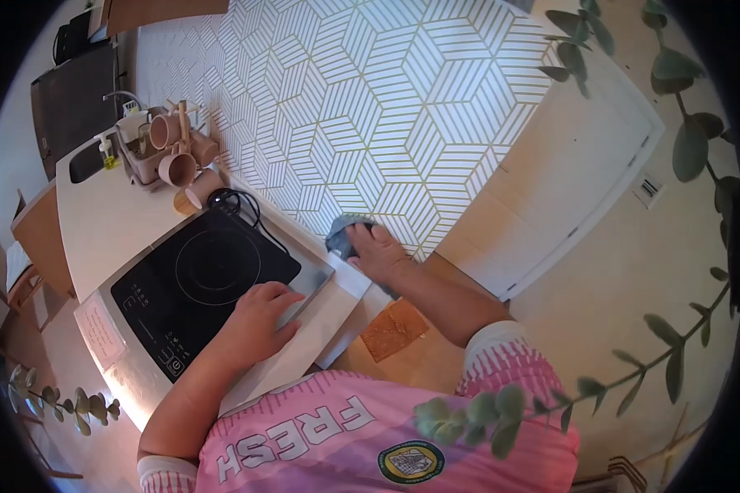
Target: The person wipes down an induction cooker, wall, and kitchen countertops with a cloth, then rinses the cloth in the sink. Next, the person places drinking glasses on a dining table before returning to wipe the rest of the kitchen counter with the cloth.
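L hand [261, 320] lay loose at edge of blk cooktop [218, 267], fingers apart, nothing held. R hand [380, 255] had fingers bent over bunched grey cloth [342, 233], pressing it to foot of patterned wall [403, 123]. Judged best: flat cloth, even pressure, L hand as brace, cord [221, 197] avoided. Mugs [178, 169] sat farther off.

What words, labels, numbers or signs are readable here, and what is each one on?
"FRESH": on the pink patterned shirt.
A likely power symbol: on the black flat cooktop; its other markings are too small.
Too small or blurred: the round green-and-yellow badge, the pale rectangular paper note, the small white rectangle with dark bars.
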Available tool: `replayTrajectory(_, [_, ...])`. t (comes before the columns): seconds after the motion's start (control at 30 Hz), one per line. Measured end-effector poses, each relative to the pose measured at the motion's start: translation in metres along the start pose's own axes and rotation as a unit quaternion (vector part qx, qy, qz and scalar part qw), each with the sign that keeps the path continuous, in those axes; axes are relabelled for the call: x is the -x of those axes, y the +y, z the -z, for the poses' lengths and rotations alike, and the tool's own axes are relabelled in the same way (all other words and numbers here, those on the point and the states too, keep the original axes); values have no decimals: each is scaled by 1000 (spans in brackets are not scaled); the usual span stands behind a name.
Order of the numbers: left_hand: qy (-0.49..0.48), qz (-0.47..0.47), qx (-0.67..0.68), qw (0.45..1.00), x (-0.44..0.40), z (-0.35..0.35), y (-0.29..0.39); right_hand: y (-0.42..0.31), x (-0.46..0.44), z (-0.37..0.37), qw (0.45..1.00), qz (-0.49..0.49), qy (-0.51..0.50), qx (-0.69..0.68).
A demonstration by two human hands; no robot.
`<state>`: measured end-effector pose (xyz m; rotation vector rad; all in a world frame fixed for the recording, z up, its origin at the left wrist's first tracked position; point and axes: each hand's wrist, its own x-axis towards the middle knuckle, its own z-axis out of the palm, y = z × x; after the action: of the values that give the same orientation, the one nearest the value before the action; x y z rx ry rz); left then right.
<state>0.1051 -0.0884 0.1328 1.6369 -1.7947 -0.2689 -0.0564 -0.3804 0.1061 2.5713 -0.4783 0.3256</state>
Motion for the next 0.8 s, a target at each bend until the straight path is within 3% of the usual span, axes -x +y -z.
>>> replayTrajectory(0.07, [-6,10,-57,998,5,3,-6,5,8,-23,985,114,50,120])
replayTrajectory(0.1, [-8,25,-114,993,8,4,-10,11,7,-10,986,104,48,122])
replayTrajectory(0.17, [-8,31,-172,985,13,-4,-24,38,-16,62,999,-13,11,40])
replayTrajectory(0.23, [0,43,-224,974,14,-15,-37,74,-33,137,967,-46,144,205])
replayTrajectory(0.3, [-46,77,-283,955,13,-23,-46,94,-52,231,946,-198,178,185])
replayTrajectory(0.33, [-42,80,-281,955,11,-22,-44,116,-58,260,925,-204,198,250])
replayTrajectory(0.4, [-128,154,-307,930,1,-17,-37,123,-71,297,901,-203,221,313])
replayTrajectory(0.47, [-151,194,-298,923,-8,-16,-35,112,-79,318,899,-252,72,351])
replayTrajectory(0.5, [-177,227,-291,912,-11,-18,-34,104,-81,309,900,-245,74,354])
replayTrajectory(0.53, [-174,230,-285,914,-15,-22,-33,90,-84,288,928,-265,213,151])
replayTrajectory(0.57, [-182,244,-286,909,-18,-26,-34,81,-84,265,900,-269,337,-64])
replayTrajectory(0.63, [-186,258,-290,903,-21,-25,-36,82,-80,212,948,-210,239,-16])
replayTrajectory(0.67, [-183,260,-281,905,-21,-25,-35,76,-74,177,962,-163,186,118])
replayTrajectory(0.73, [-180,269,-268,907,-21,-27,-37,47,-52,97,931,-81,79,346])
replayTrajectory(0.8, [-159,252,-249,921,-17,-27,-44,11,-19,21,965,33,70,252])
